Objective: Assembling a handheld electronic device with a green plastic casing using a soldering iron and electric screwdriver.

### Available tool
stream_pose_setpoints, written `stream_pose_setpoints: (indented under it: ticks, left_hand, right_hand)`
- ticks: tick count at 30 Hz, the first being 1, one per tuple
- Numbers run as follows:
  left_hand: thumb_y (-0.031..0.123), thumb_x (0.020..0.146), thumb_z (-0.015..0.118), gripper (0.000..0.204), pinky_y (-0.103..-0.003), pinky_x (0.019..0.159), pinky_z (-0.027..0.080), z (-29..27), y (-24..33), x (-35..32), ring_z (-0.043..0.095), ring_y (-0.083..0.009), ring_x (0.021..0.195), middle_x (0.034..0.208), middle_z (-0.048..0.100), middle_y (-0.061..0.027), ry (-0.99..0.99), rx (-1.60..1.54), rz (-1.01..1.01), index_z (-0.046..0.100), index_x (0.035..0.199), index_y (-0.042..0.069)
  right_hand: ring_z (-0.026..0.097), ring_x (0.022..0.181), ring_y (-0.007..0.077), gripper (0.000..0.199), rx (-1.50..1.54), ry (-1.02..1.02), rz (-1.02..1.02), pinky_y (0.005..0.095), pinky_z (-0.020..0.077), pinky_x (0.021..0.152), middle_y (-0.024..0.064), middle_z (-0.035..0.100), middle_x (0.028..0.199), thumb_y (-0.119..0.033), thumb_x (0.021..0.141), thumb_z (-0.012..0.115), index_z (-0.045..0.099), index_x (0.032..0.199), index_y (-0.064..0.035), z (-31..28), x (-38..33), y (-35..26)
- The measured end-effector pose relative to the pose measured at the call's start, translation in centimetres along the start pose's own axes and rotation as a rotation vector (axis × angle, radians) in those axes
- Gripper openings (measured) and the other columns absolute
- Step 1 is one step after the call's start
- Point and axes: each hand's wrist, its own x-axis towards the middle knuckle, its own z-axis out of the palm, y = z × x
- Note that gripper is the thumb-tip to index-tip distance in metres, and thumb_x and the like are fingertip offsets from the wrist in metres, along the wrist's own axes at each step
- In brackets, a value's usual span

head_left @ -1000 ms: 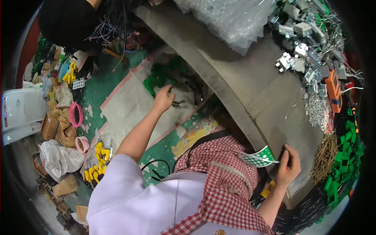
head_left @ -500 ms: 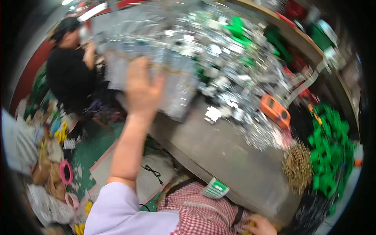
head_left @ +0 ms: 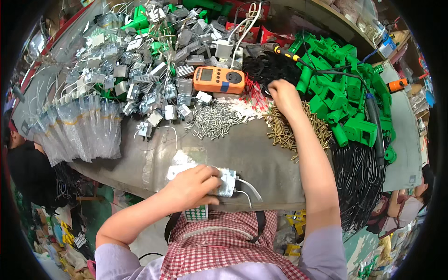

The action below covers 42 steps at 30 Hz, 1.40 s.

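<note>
**Left hand (head_left: 195, 184) dropping from clear bags (head_left: 84, 126) to silver module (head_left: 228, 183) as right hand (head_left: 285, 97) is reaching across worktop (head_left: 252, 161)**

Since half a second ago, the left hand has been coming down to the near edge and the right hand has been moving up from beside the checked apron (head_left: 219, 242). The silver module is now lying at the front of the worktop, its left part hiding beneath the left hand. That hand is gripping it from above, fingers curling over the top and thumb hanging by the near side. Two white wires (head_left: 250, 186) are trailing from its right end, and a shiny, crumpled patch is showing just beyond the knuckles; whether it is belonging to the module is impossible to tell.

The right hand is bending its fingers at the edge of a black heap (head_left: 275, 65), between the orange meter (head_left: 219, 80) and the green housings (head_left: 347, 88), above brass screws (head_left: 281, 134). Whether it is pinching anything is not showing.

By its look, the module is probably being light yet stiff, its glossy skin perhaps slipping under dry fingertips. The long sides are offering the surest hold; the wires are looking like the fragile part, better left unpulled.
</note>
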Motion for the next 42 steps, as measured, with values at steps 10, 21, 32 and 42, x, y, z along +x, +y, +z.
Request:
stream_pose_setpoints:
  ticks: [10,21,32,42]
  left_hand:
    - [0.018,0.066,0.078,0.037,-0.039,0.088,0.043,1.6,3.2,6.1,0.051,-0.0289,0.107,0.112,0.057,-0.0110,-0.225,0.077,-0.246,0.064,0.097,0.004]
    - [0.014,0.077,0.072,0.013,-0.047,0.102,0.039,3.5,2.2,10.0,0.063,-0.0290,0.078,0.074,0.065,-0.0092,0.091,-0.348,-0.132,0.069,0.084,0.004]
    - [0.018,0.078,0.069,0.043,-0.049,0.103,0.035,1.4,2.5,8.1,0.053,-0.0319,0.107,0.103,0.060,-0.0146,0.056,-0.088,-0.109,0.057,0.117,0.003]
    - [0.021,0.063,0.080,0.084,-0.047,0.102,0.036,2.9,3.6,7.3,0.047,-0.0386,0.117,0.131,0.046,-0.0219,0.099,-0.059,-0.195,0.039,0.134,-0.002]
  right_hand:
    - [0.053,0.099,0.0330,0.014,-0.141,0.078,-0.108,0.0407,0.0480,0.078,0.0154,0.057,0.102,-0.012,0.076,0.062,0.062,0.082,0.0002,-3.6,-6.4,-6.6]
    - [0.046,0.123,0.0233,0.044,1.984,0.015,0.610,0.0392,0.0363,0.105,0.0170,0.049,0.132,0.007,0.081,0.059,0.046,0.122,0.0004,-3.5,-22.1,-7.9]
    - [0.051,0.117,0.0225,0.075,1.328,0.161,0.510,0.0348,0.0384,0.102,0.0177,0.051,0.128,0.003,0.079,0.067,0.025,0.141,-0.0019,-2.9,-22.0,-11.9]
    - [0.057,0.113,0.0257,0.080,0.833,0.083,0.216,0.0368,0.0455,0.097,0.0162,0.056,0.125,-0.003,0.071,0.074,0.035,0.141,-0.0041,-3.2,-21.5,-10.4]
